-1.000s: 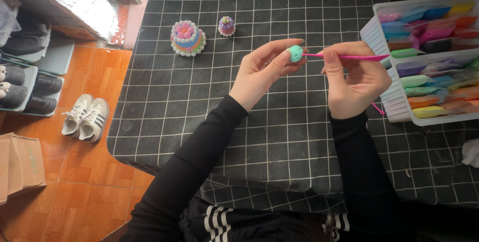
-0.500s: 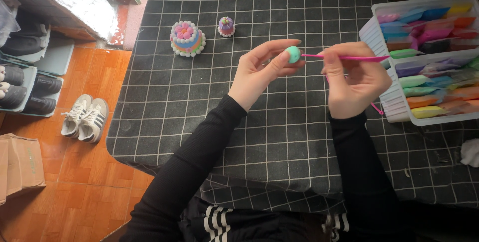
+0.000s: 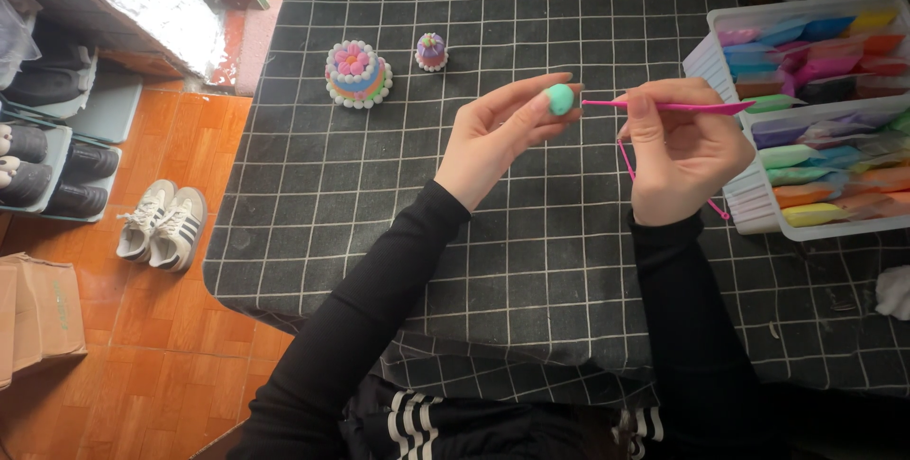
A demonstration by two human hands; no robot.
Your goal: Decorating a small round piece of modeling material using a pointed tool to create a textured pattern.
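Observation:
My left hand (image 3: 500,133) pinches a small teal clay ball (image 3: 559,99) between thumb and fingertips, held above the black grid-patterned table (image 3: 398,233). My right hand (image 3: 684,152) grips a thin pink sculpting tool (image 3: 664,106) whose tip points left, just short of the ball. A second pink tool (image 3: 627,164) lies on the table, partly hidden under my right hand.
A small multicoloured clay cake (image 3: 357,73) and a tiny purple clay cupcake (image 3: 431,52) stand at the table's far left. White trays (image 3: 749,197) of coloured clay packs sit at the right. White sneakers (image 3: 161,223) and shoe racks are on the orange floor to the left.
The tip of the pink tool has drawn slightly away from the teal ball, leaving a small gap. Both hands stay in nearly the same place.

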